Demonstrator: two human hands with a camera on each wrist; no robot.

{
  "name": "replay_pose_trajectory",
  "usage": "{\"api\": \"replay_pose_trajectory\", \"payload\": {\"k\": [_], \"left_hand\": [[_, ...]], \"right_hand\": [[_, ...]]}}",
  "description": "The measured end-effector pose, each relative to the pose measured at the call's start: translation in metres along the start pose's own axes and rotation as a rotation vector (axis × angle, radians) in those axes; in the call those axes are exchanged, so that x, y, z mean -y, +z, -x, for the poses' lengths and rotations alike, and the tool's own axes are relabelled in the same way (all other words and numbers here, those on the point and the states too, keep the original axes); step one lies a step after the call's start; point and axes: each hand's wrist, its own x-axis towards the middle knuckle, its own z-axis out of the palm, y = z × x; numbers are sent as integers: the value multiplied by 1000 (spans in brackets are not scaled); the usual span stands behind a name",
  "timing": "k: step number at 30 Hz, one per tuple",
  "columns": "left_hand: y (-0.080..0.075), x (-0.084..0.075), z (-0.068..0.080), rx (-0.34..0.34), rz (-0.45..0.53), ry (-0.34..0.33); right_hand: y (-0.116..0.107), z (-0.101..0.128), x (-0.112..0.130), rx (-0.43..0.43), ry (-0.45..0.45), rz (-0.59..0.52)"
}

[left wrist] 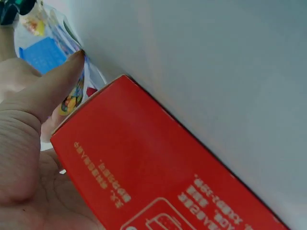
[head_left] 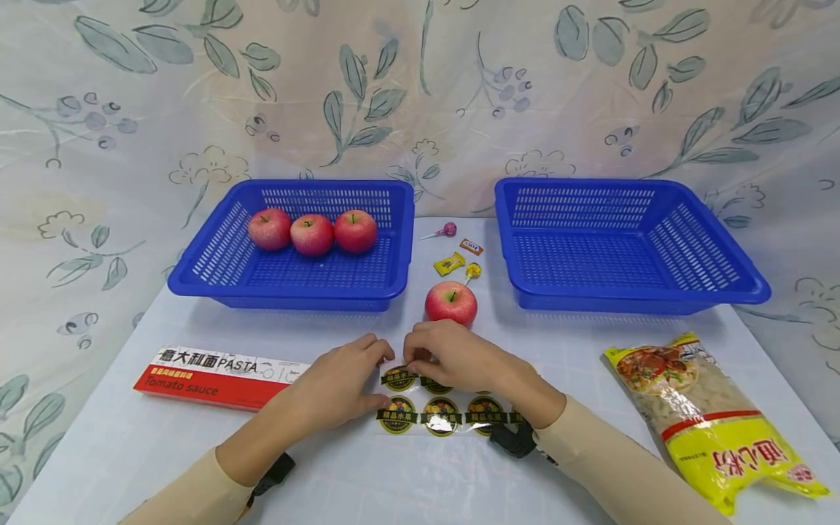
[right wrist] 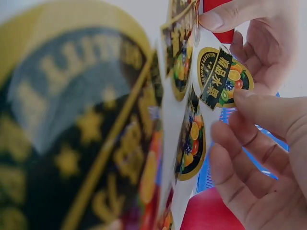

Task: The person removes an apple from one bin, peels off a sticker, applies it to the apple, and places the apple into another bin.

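A sheet of round black-and-gold fruit stickers (head_left: 441, 417) lies on the table between my hands. My right hand (head_left: 459, 357) pinches the edge of one sticker (right wrist: 221, 76), which tilts up from the sheet in the right wrist view. The thumb lies on its printed face. At the sheet's left side my left hand (head_left: 341, 379) touches it with the thumb, its other fingers loosely bent. Just beyond my right hand sits a red apple (head_left: 451, 302). A red and white pasta box (head_left: 216, 379) lies beside my left hand, partly behind it.
At the back left a blue basket (head_left: 302, 300) holds three apples (head_left: 312, 235); another blue basket (head_left: 636, 300) stands at the back right. Between them lie a pink lollipop (head_left: 449, 229), a yellow lollipop (head_left: 472, 272) and wrapped candies (head_left: 449, 263). A yellow food bag (head_left: 715, 423) lies at the right.
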Motion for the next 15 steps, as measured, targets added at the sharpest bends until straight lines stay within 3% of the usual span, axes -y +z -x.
{"api": "replay_pose_trajectory", "payload": {"k": [5,10,15], "left_hand": [[1,2,2,-18,-25,25],[-2,4,0,6,-59,55],[-12,2,-7,-11,117,87]], "right_hand": [[-1,1,-2,19,2,-43],[-11,7,-1,32,62,-137],[-22,16,-3,-2,79,-138]]}}
